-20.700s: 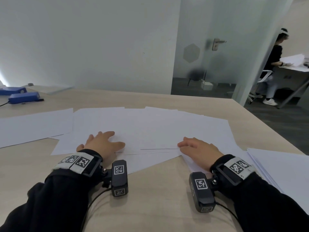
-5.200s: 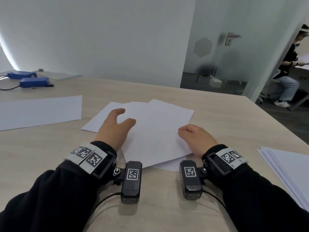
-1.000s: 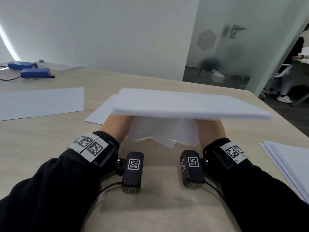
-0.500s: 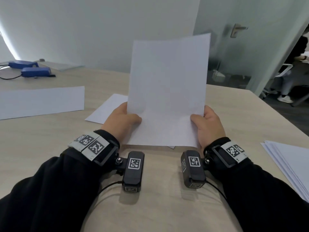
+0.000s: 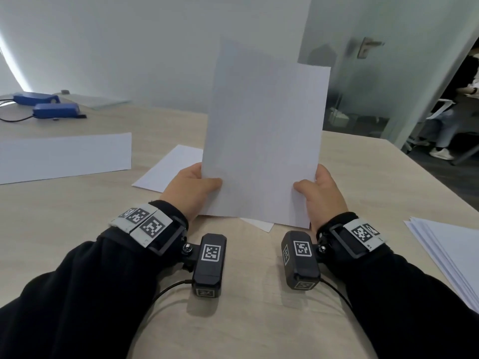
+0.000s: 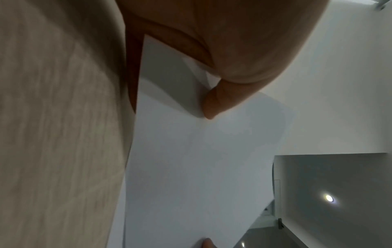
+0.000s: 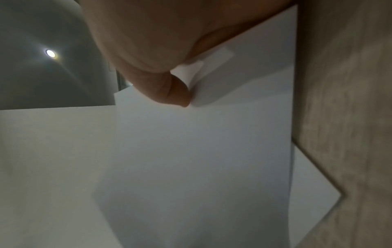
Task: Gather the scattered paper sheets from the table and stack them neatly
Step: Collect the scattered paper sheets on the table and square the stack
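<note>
A bundle of white paper sheets (image 5: 264, 141) stands upright on its lower edge on the wooden table (image 5: 77, 216), sheets slightly offset at the top. My left hand (image 5: 191, 187) grips its left edge, thumb in front. My right hand (image 5: 317, 193) grips the right edge the same way. In the left wrist view my thumb presses the sheets (image 6: 191, 167); the right wrist view shows the right thumb on the sheets (image 7: 201, 159). One loose sheet (image 5: 168, 169) lies flat behind my left hand, and a paper corner (image 5: 260, 225) pokes out under the bundle.
A large white sheet (image 5: 62, 156) lies at the left. A stack of paper (image 5: 451, 255) sits at the right edge. Two blue devices (image 5: 55, 110) with a cable are at the far left. A person sits beyond the glass door (image 5: 363, 86) at right.
Both hands have lifted the gathered sheets from flat on the table and tipped them upright; since half a second ago the bundle stands a little taller with its top edges offset.
</note>
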`<state>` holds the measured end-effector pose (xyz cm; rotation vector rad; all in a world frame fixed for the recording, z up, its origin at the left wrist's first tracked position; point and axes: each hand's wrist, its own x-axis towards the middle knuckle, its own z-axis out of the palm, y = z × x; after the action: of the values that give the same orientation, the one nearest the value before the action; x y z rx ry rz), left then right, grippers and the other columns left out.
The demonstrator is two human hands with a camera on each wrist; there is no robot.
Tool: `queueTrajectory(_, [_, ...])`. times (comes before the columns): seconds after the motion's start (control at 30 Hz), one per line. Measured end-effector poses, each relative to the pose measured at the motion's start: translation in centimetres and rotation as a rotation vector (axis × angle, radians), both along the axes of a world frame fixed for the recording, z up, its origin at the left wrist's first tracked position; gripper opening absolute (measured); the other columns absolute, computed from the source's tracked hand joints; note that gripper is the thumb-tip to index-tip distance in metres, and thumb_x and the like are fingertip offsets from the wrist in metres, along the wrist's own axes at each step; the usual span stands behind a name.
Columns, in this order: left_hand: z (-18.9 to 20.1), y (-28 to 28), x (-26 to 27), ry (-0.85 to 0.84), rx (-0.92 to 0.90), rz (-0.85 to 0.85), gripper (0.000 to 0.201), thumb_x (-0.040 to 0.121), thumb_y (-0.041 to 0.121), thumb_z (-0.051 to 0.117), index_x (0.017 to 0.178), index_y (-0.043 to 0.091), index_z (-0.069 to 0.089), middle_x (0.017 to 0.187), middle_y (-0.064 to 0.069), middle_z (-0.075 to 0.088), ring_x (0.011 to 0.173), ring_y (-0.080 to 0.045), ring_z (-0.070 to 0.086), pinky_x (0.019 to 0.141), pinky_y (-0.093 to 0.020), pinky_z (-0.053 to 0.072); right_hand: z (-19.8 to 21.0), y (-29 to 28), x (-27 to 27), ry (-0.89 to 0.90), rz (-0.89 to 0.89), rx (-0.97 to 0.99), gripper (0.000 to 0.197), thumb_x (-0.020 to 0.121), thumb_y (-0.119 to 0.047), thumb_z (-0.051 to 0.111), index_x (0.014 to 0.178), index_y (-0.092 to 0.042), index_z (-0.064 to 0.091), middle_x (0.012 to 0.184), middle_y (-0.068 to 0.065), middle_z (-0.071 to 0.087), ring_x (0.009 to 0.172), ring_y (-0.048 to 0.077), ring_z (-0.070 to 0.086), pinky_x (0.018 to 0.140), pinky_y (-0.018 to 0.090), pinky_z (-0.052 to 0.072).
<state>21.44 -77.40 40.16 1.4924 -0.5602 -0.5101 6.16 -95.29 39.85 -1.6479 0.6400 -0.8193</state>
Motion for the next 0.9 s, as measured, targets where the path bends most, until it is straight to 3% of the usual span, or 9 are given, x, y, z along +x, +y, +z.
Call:
queueTrajectory(0.1, [0.6, 0.3, -0.4, -0.016, -0.044, 0.021, 0.022, 0.074, 0.026, 0.063, 0.091, 0.032, 0.076, 0.098, 0.001, 0.078, 0.097, -0.026, 0.073, 0.094, -0.050, 0.055, 0.4, 0.4, -0.6, -0.014, -0.012, 0.029, 0.021, 0.089, -0.013, 0.057, 0.099, -0.030, 0.064, 0.090, -0.010, 0.075, 0.081, 0.014, 0.071, 0.071, 0.037, 0.056])
queueTrajectory(0.2, [1.0, 0.9, -1.0, -0.013, -0.081, 0.009, 0.026, 0.071, 0.029, 0.065, 0.094, 0.036, 0.076, 0.102, 0.001, 0.078, 0.099, -0.028, 0.072, 0.095, -0.054, 0.053, 1.1, 1.4, -1.3, 0.021, -0.028, 0.066, 0.020, 0.092, -0.017, 0.057, 0.100, -0.033, 0.065, 0.096, -0.001, 0.074, 0.075, 0.020, 0.065, 0.053, 0.032, 0.049])
queueTrajectory(0.33, [1.5, 1.9, -2.7, 0.067, -0.104, 0.003, 0.033, 0.073, 0.026, 0.067, 0.106, 0.025, 0.072, 0.105, -0.004, 0.077, 0.100, -0.031, 0.072, 0.097, -0.056, 0.052, 2.4, 3.0, -3.1, 0.057, -0.048, 0.061, 0.022, 0.095, -0.015, 0.051, 0.098, -0.032, 0.066, 0.082, -0.008, 0.073, 0.061, 0.009, 0.065, 0.052, 0.030, 0.045])
queueTrajectory(0.47, [1.6, 3.3, -5.5, 0.131, -0.118, 0.006, 0.022, 0.089, 0.003, 0.058, 0.106, 0.013, 0.068, 0.101, -0.012, 0.076, 0.090, -0.031, 0.071, 0.089, -0.046, 0.055, 2.9, 5.2, -6.4, 0.074, -0.062, 0.117, 0.025, 0.094, -0.009, 0.048, 0.100, -0.025, 0.066, 0.070, -0.006, 0.066, 0.048, 0.005, 0.056, 0.046, 0.023, 0.040])
queueTrajectory(0.6, [1.6, 4.5, -9.2, 0.103, -0.073, -0.009, 0.031, 0.077, 0.009, 0.053, 0.104, 0.013, 0.068, 0.097, -0.014, 0.076, 0.090, -0.035, 0.070, 0.080, -0.044, 0.055, 3.4, 6.8, -10.9, 0.074, -0.075, 0.147, 0.034, 0.091, 0.000, 0.036, 0.095, -0.020, 0.063, 0.057, -0.010, 0.060, 0.039, 0.006, 0.045, 0.039, 0.016, 0.032])
queueTrajectory(0.73, [2.4, 4.5, -13.6, 0.025, 0.025, -0.089, 0.044, 0.061, 0.018, 0.054, 0.102, 0.012, 0.068, 0.095, -0.011, 0.076, 0.094, -0.037, 0.070, 0.089, -0.053, 0.055, 4.2, 7.4, -16.6, 0.101, -0.143, 0.119, 0.031, 0.092, -0.004, 0.040, 0.104, -0.023, 0.061, 0.077, 0.001, 0.064, 0.045, 0.009, 0.048, 0.041, 0.020, 0.033])
queueTrajectory(0.83, [2.8, 3.1, -17.0, -0.024, 0.099, -0.183, 0.054, 0.055, 0.026, 0.064, 0.106, 0.012, 0.067, 0.099, -0.010, 0.077, 0.093, -0.036, 0.072, 0.091, -0.060, 0.053, 5.2, 7.2, -21.7, 0.076, -0.202, 0.117, 0.028, 0.094, -0.008, 0.046, 0.110, -0.025, 0.062, 0.082, 0.000, 0.066, 0.043, 0.004, 0.052, 0.039, 0.019, 0.036])
queueTrajectory(0.9, [3.1, 1.6, -19.9, -0.036, 0.116, -0.247, 0.052, 0.059, 0.025, 0.066, 0.110, 0.014, 0.067, 0.101, -0.009, 0.077, 0.093, -0.035, 0.073, 0.088, -0.061, 0.055, 5.6, 6.4, -25.3, 0.087, -0.269, 0.060, 0.027, 0.095, -0.014, 0.051, 0.112, -0.029, 0.064, 0.089, -0.002, 0.070, 0.058, 0.010, 0.062, 0.047, 0.025, 0.046])
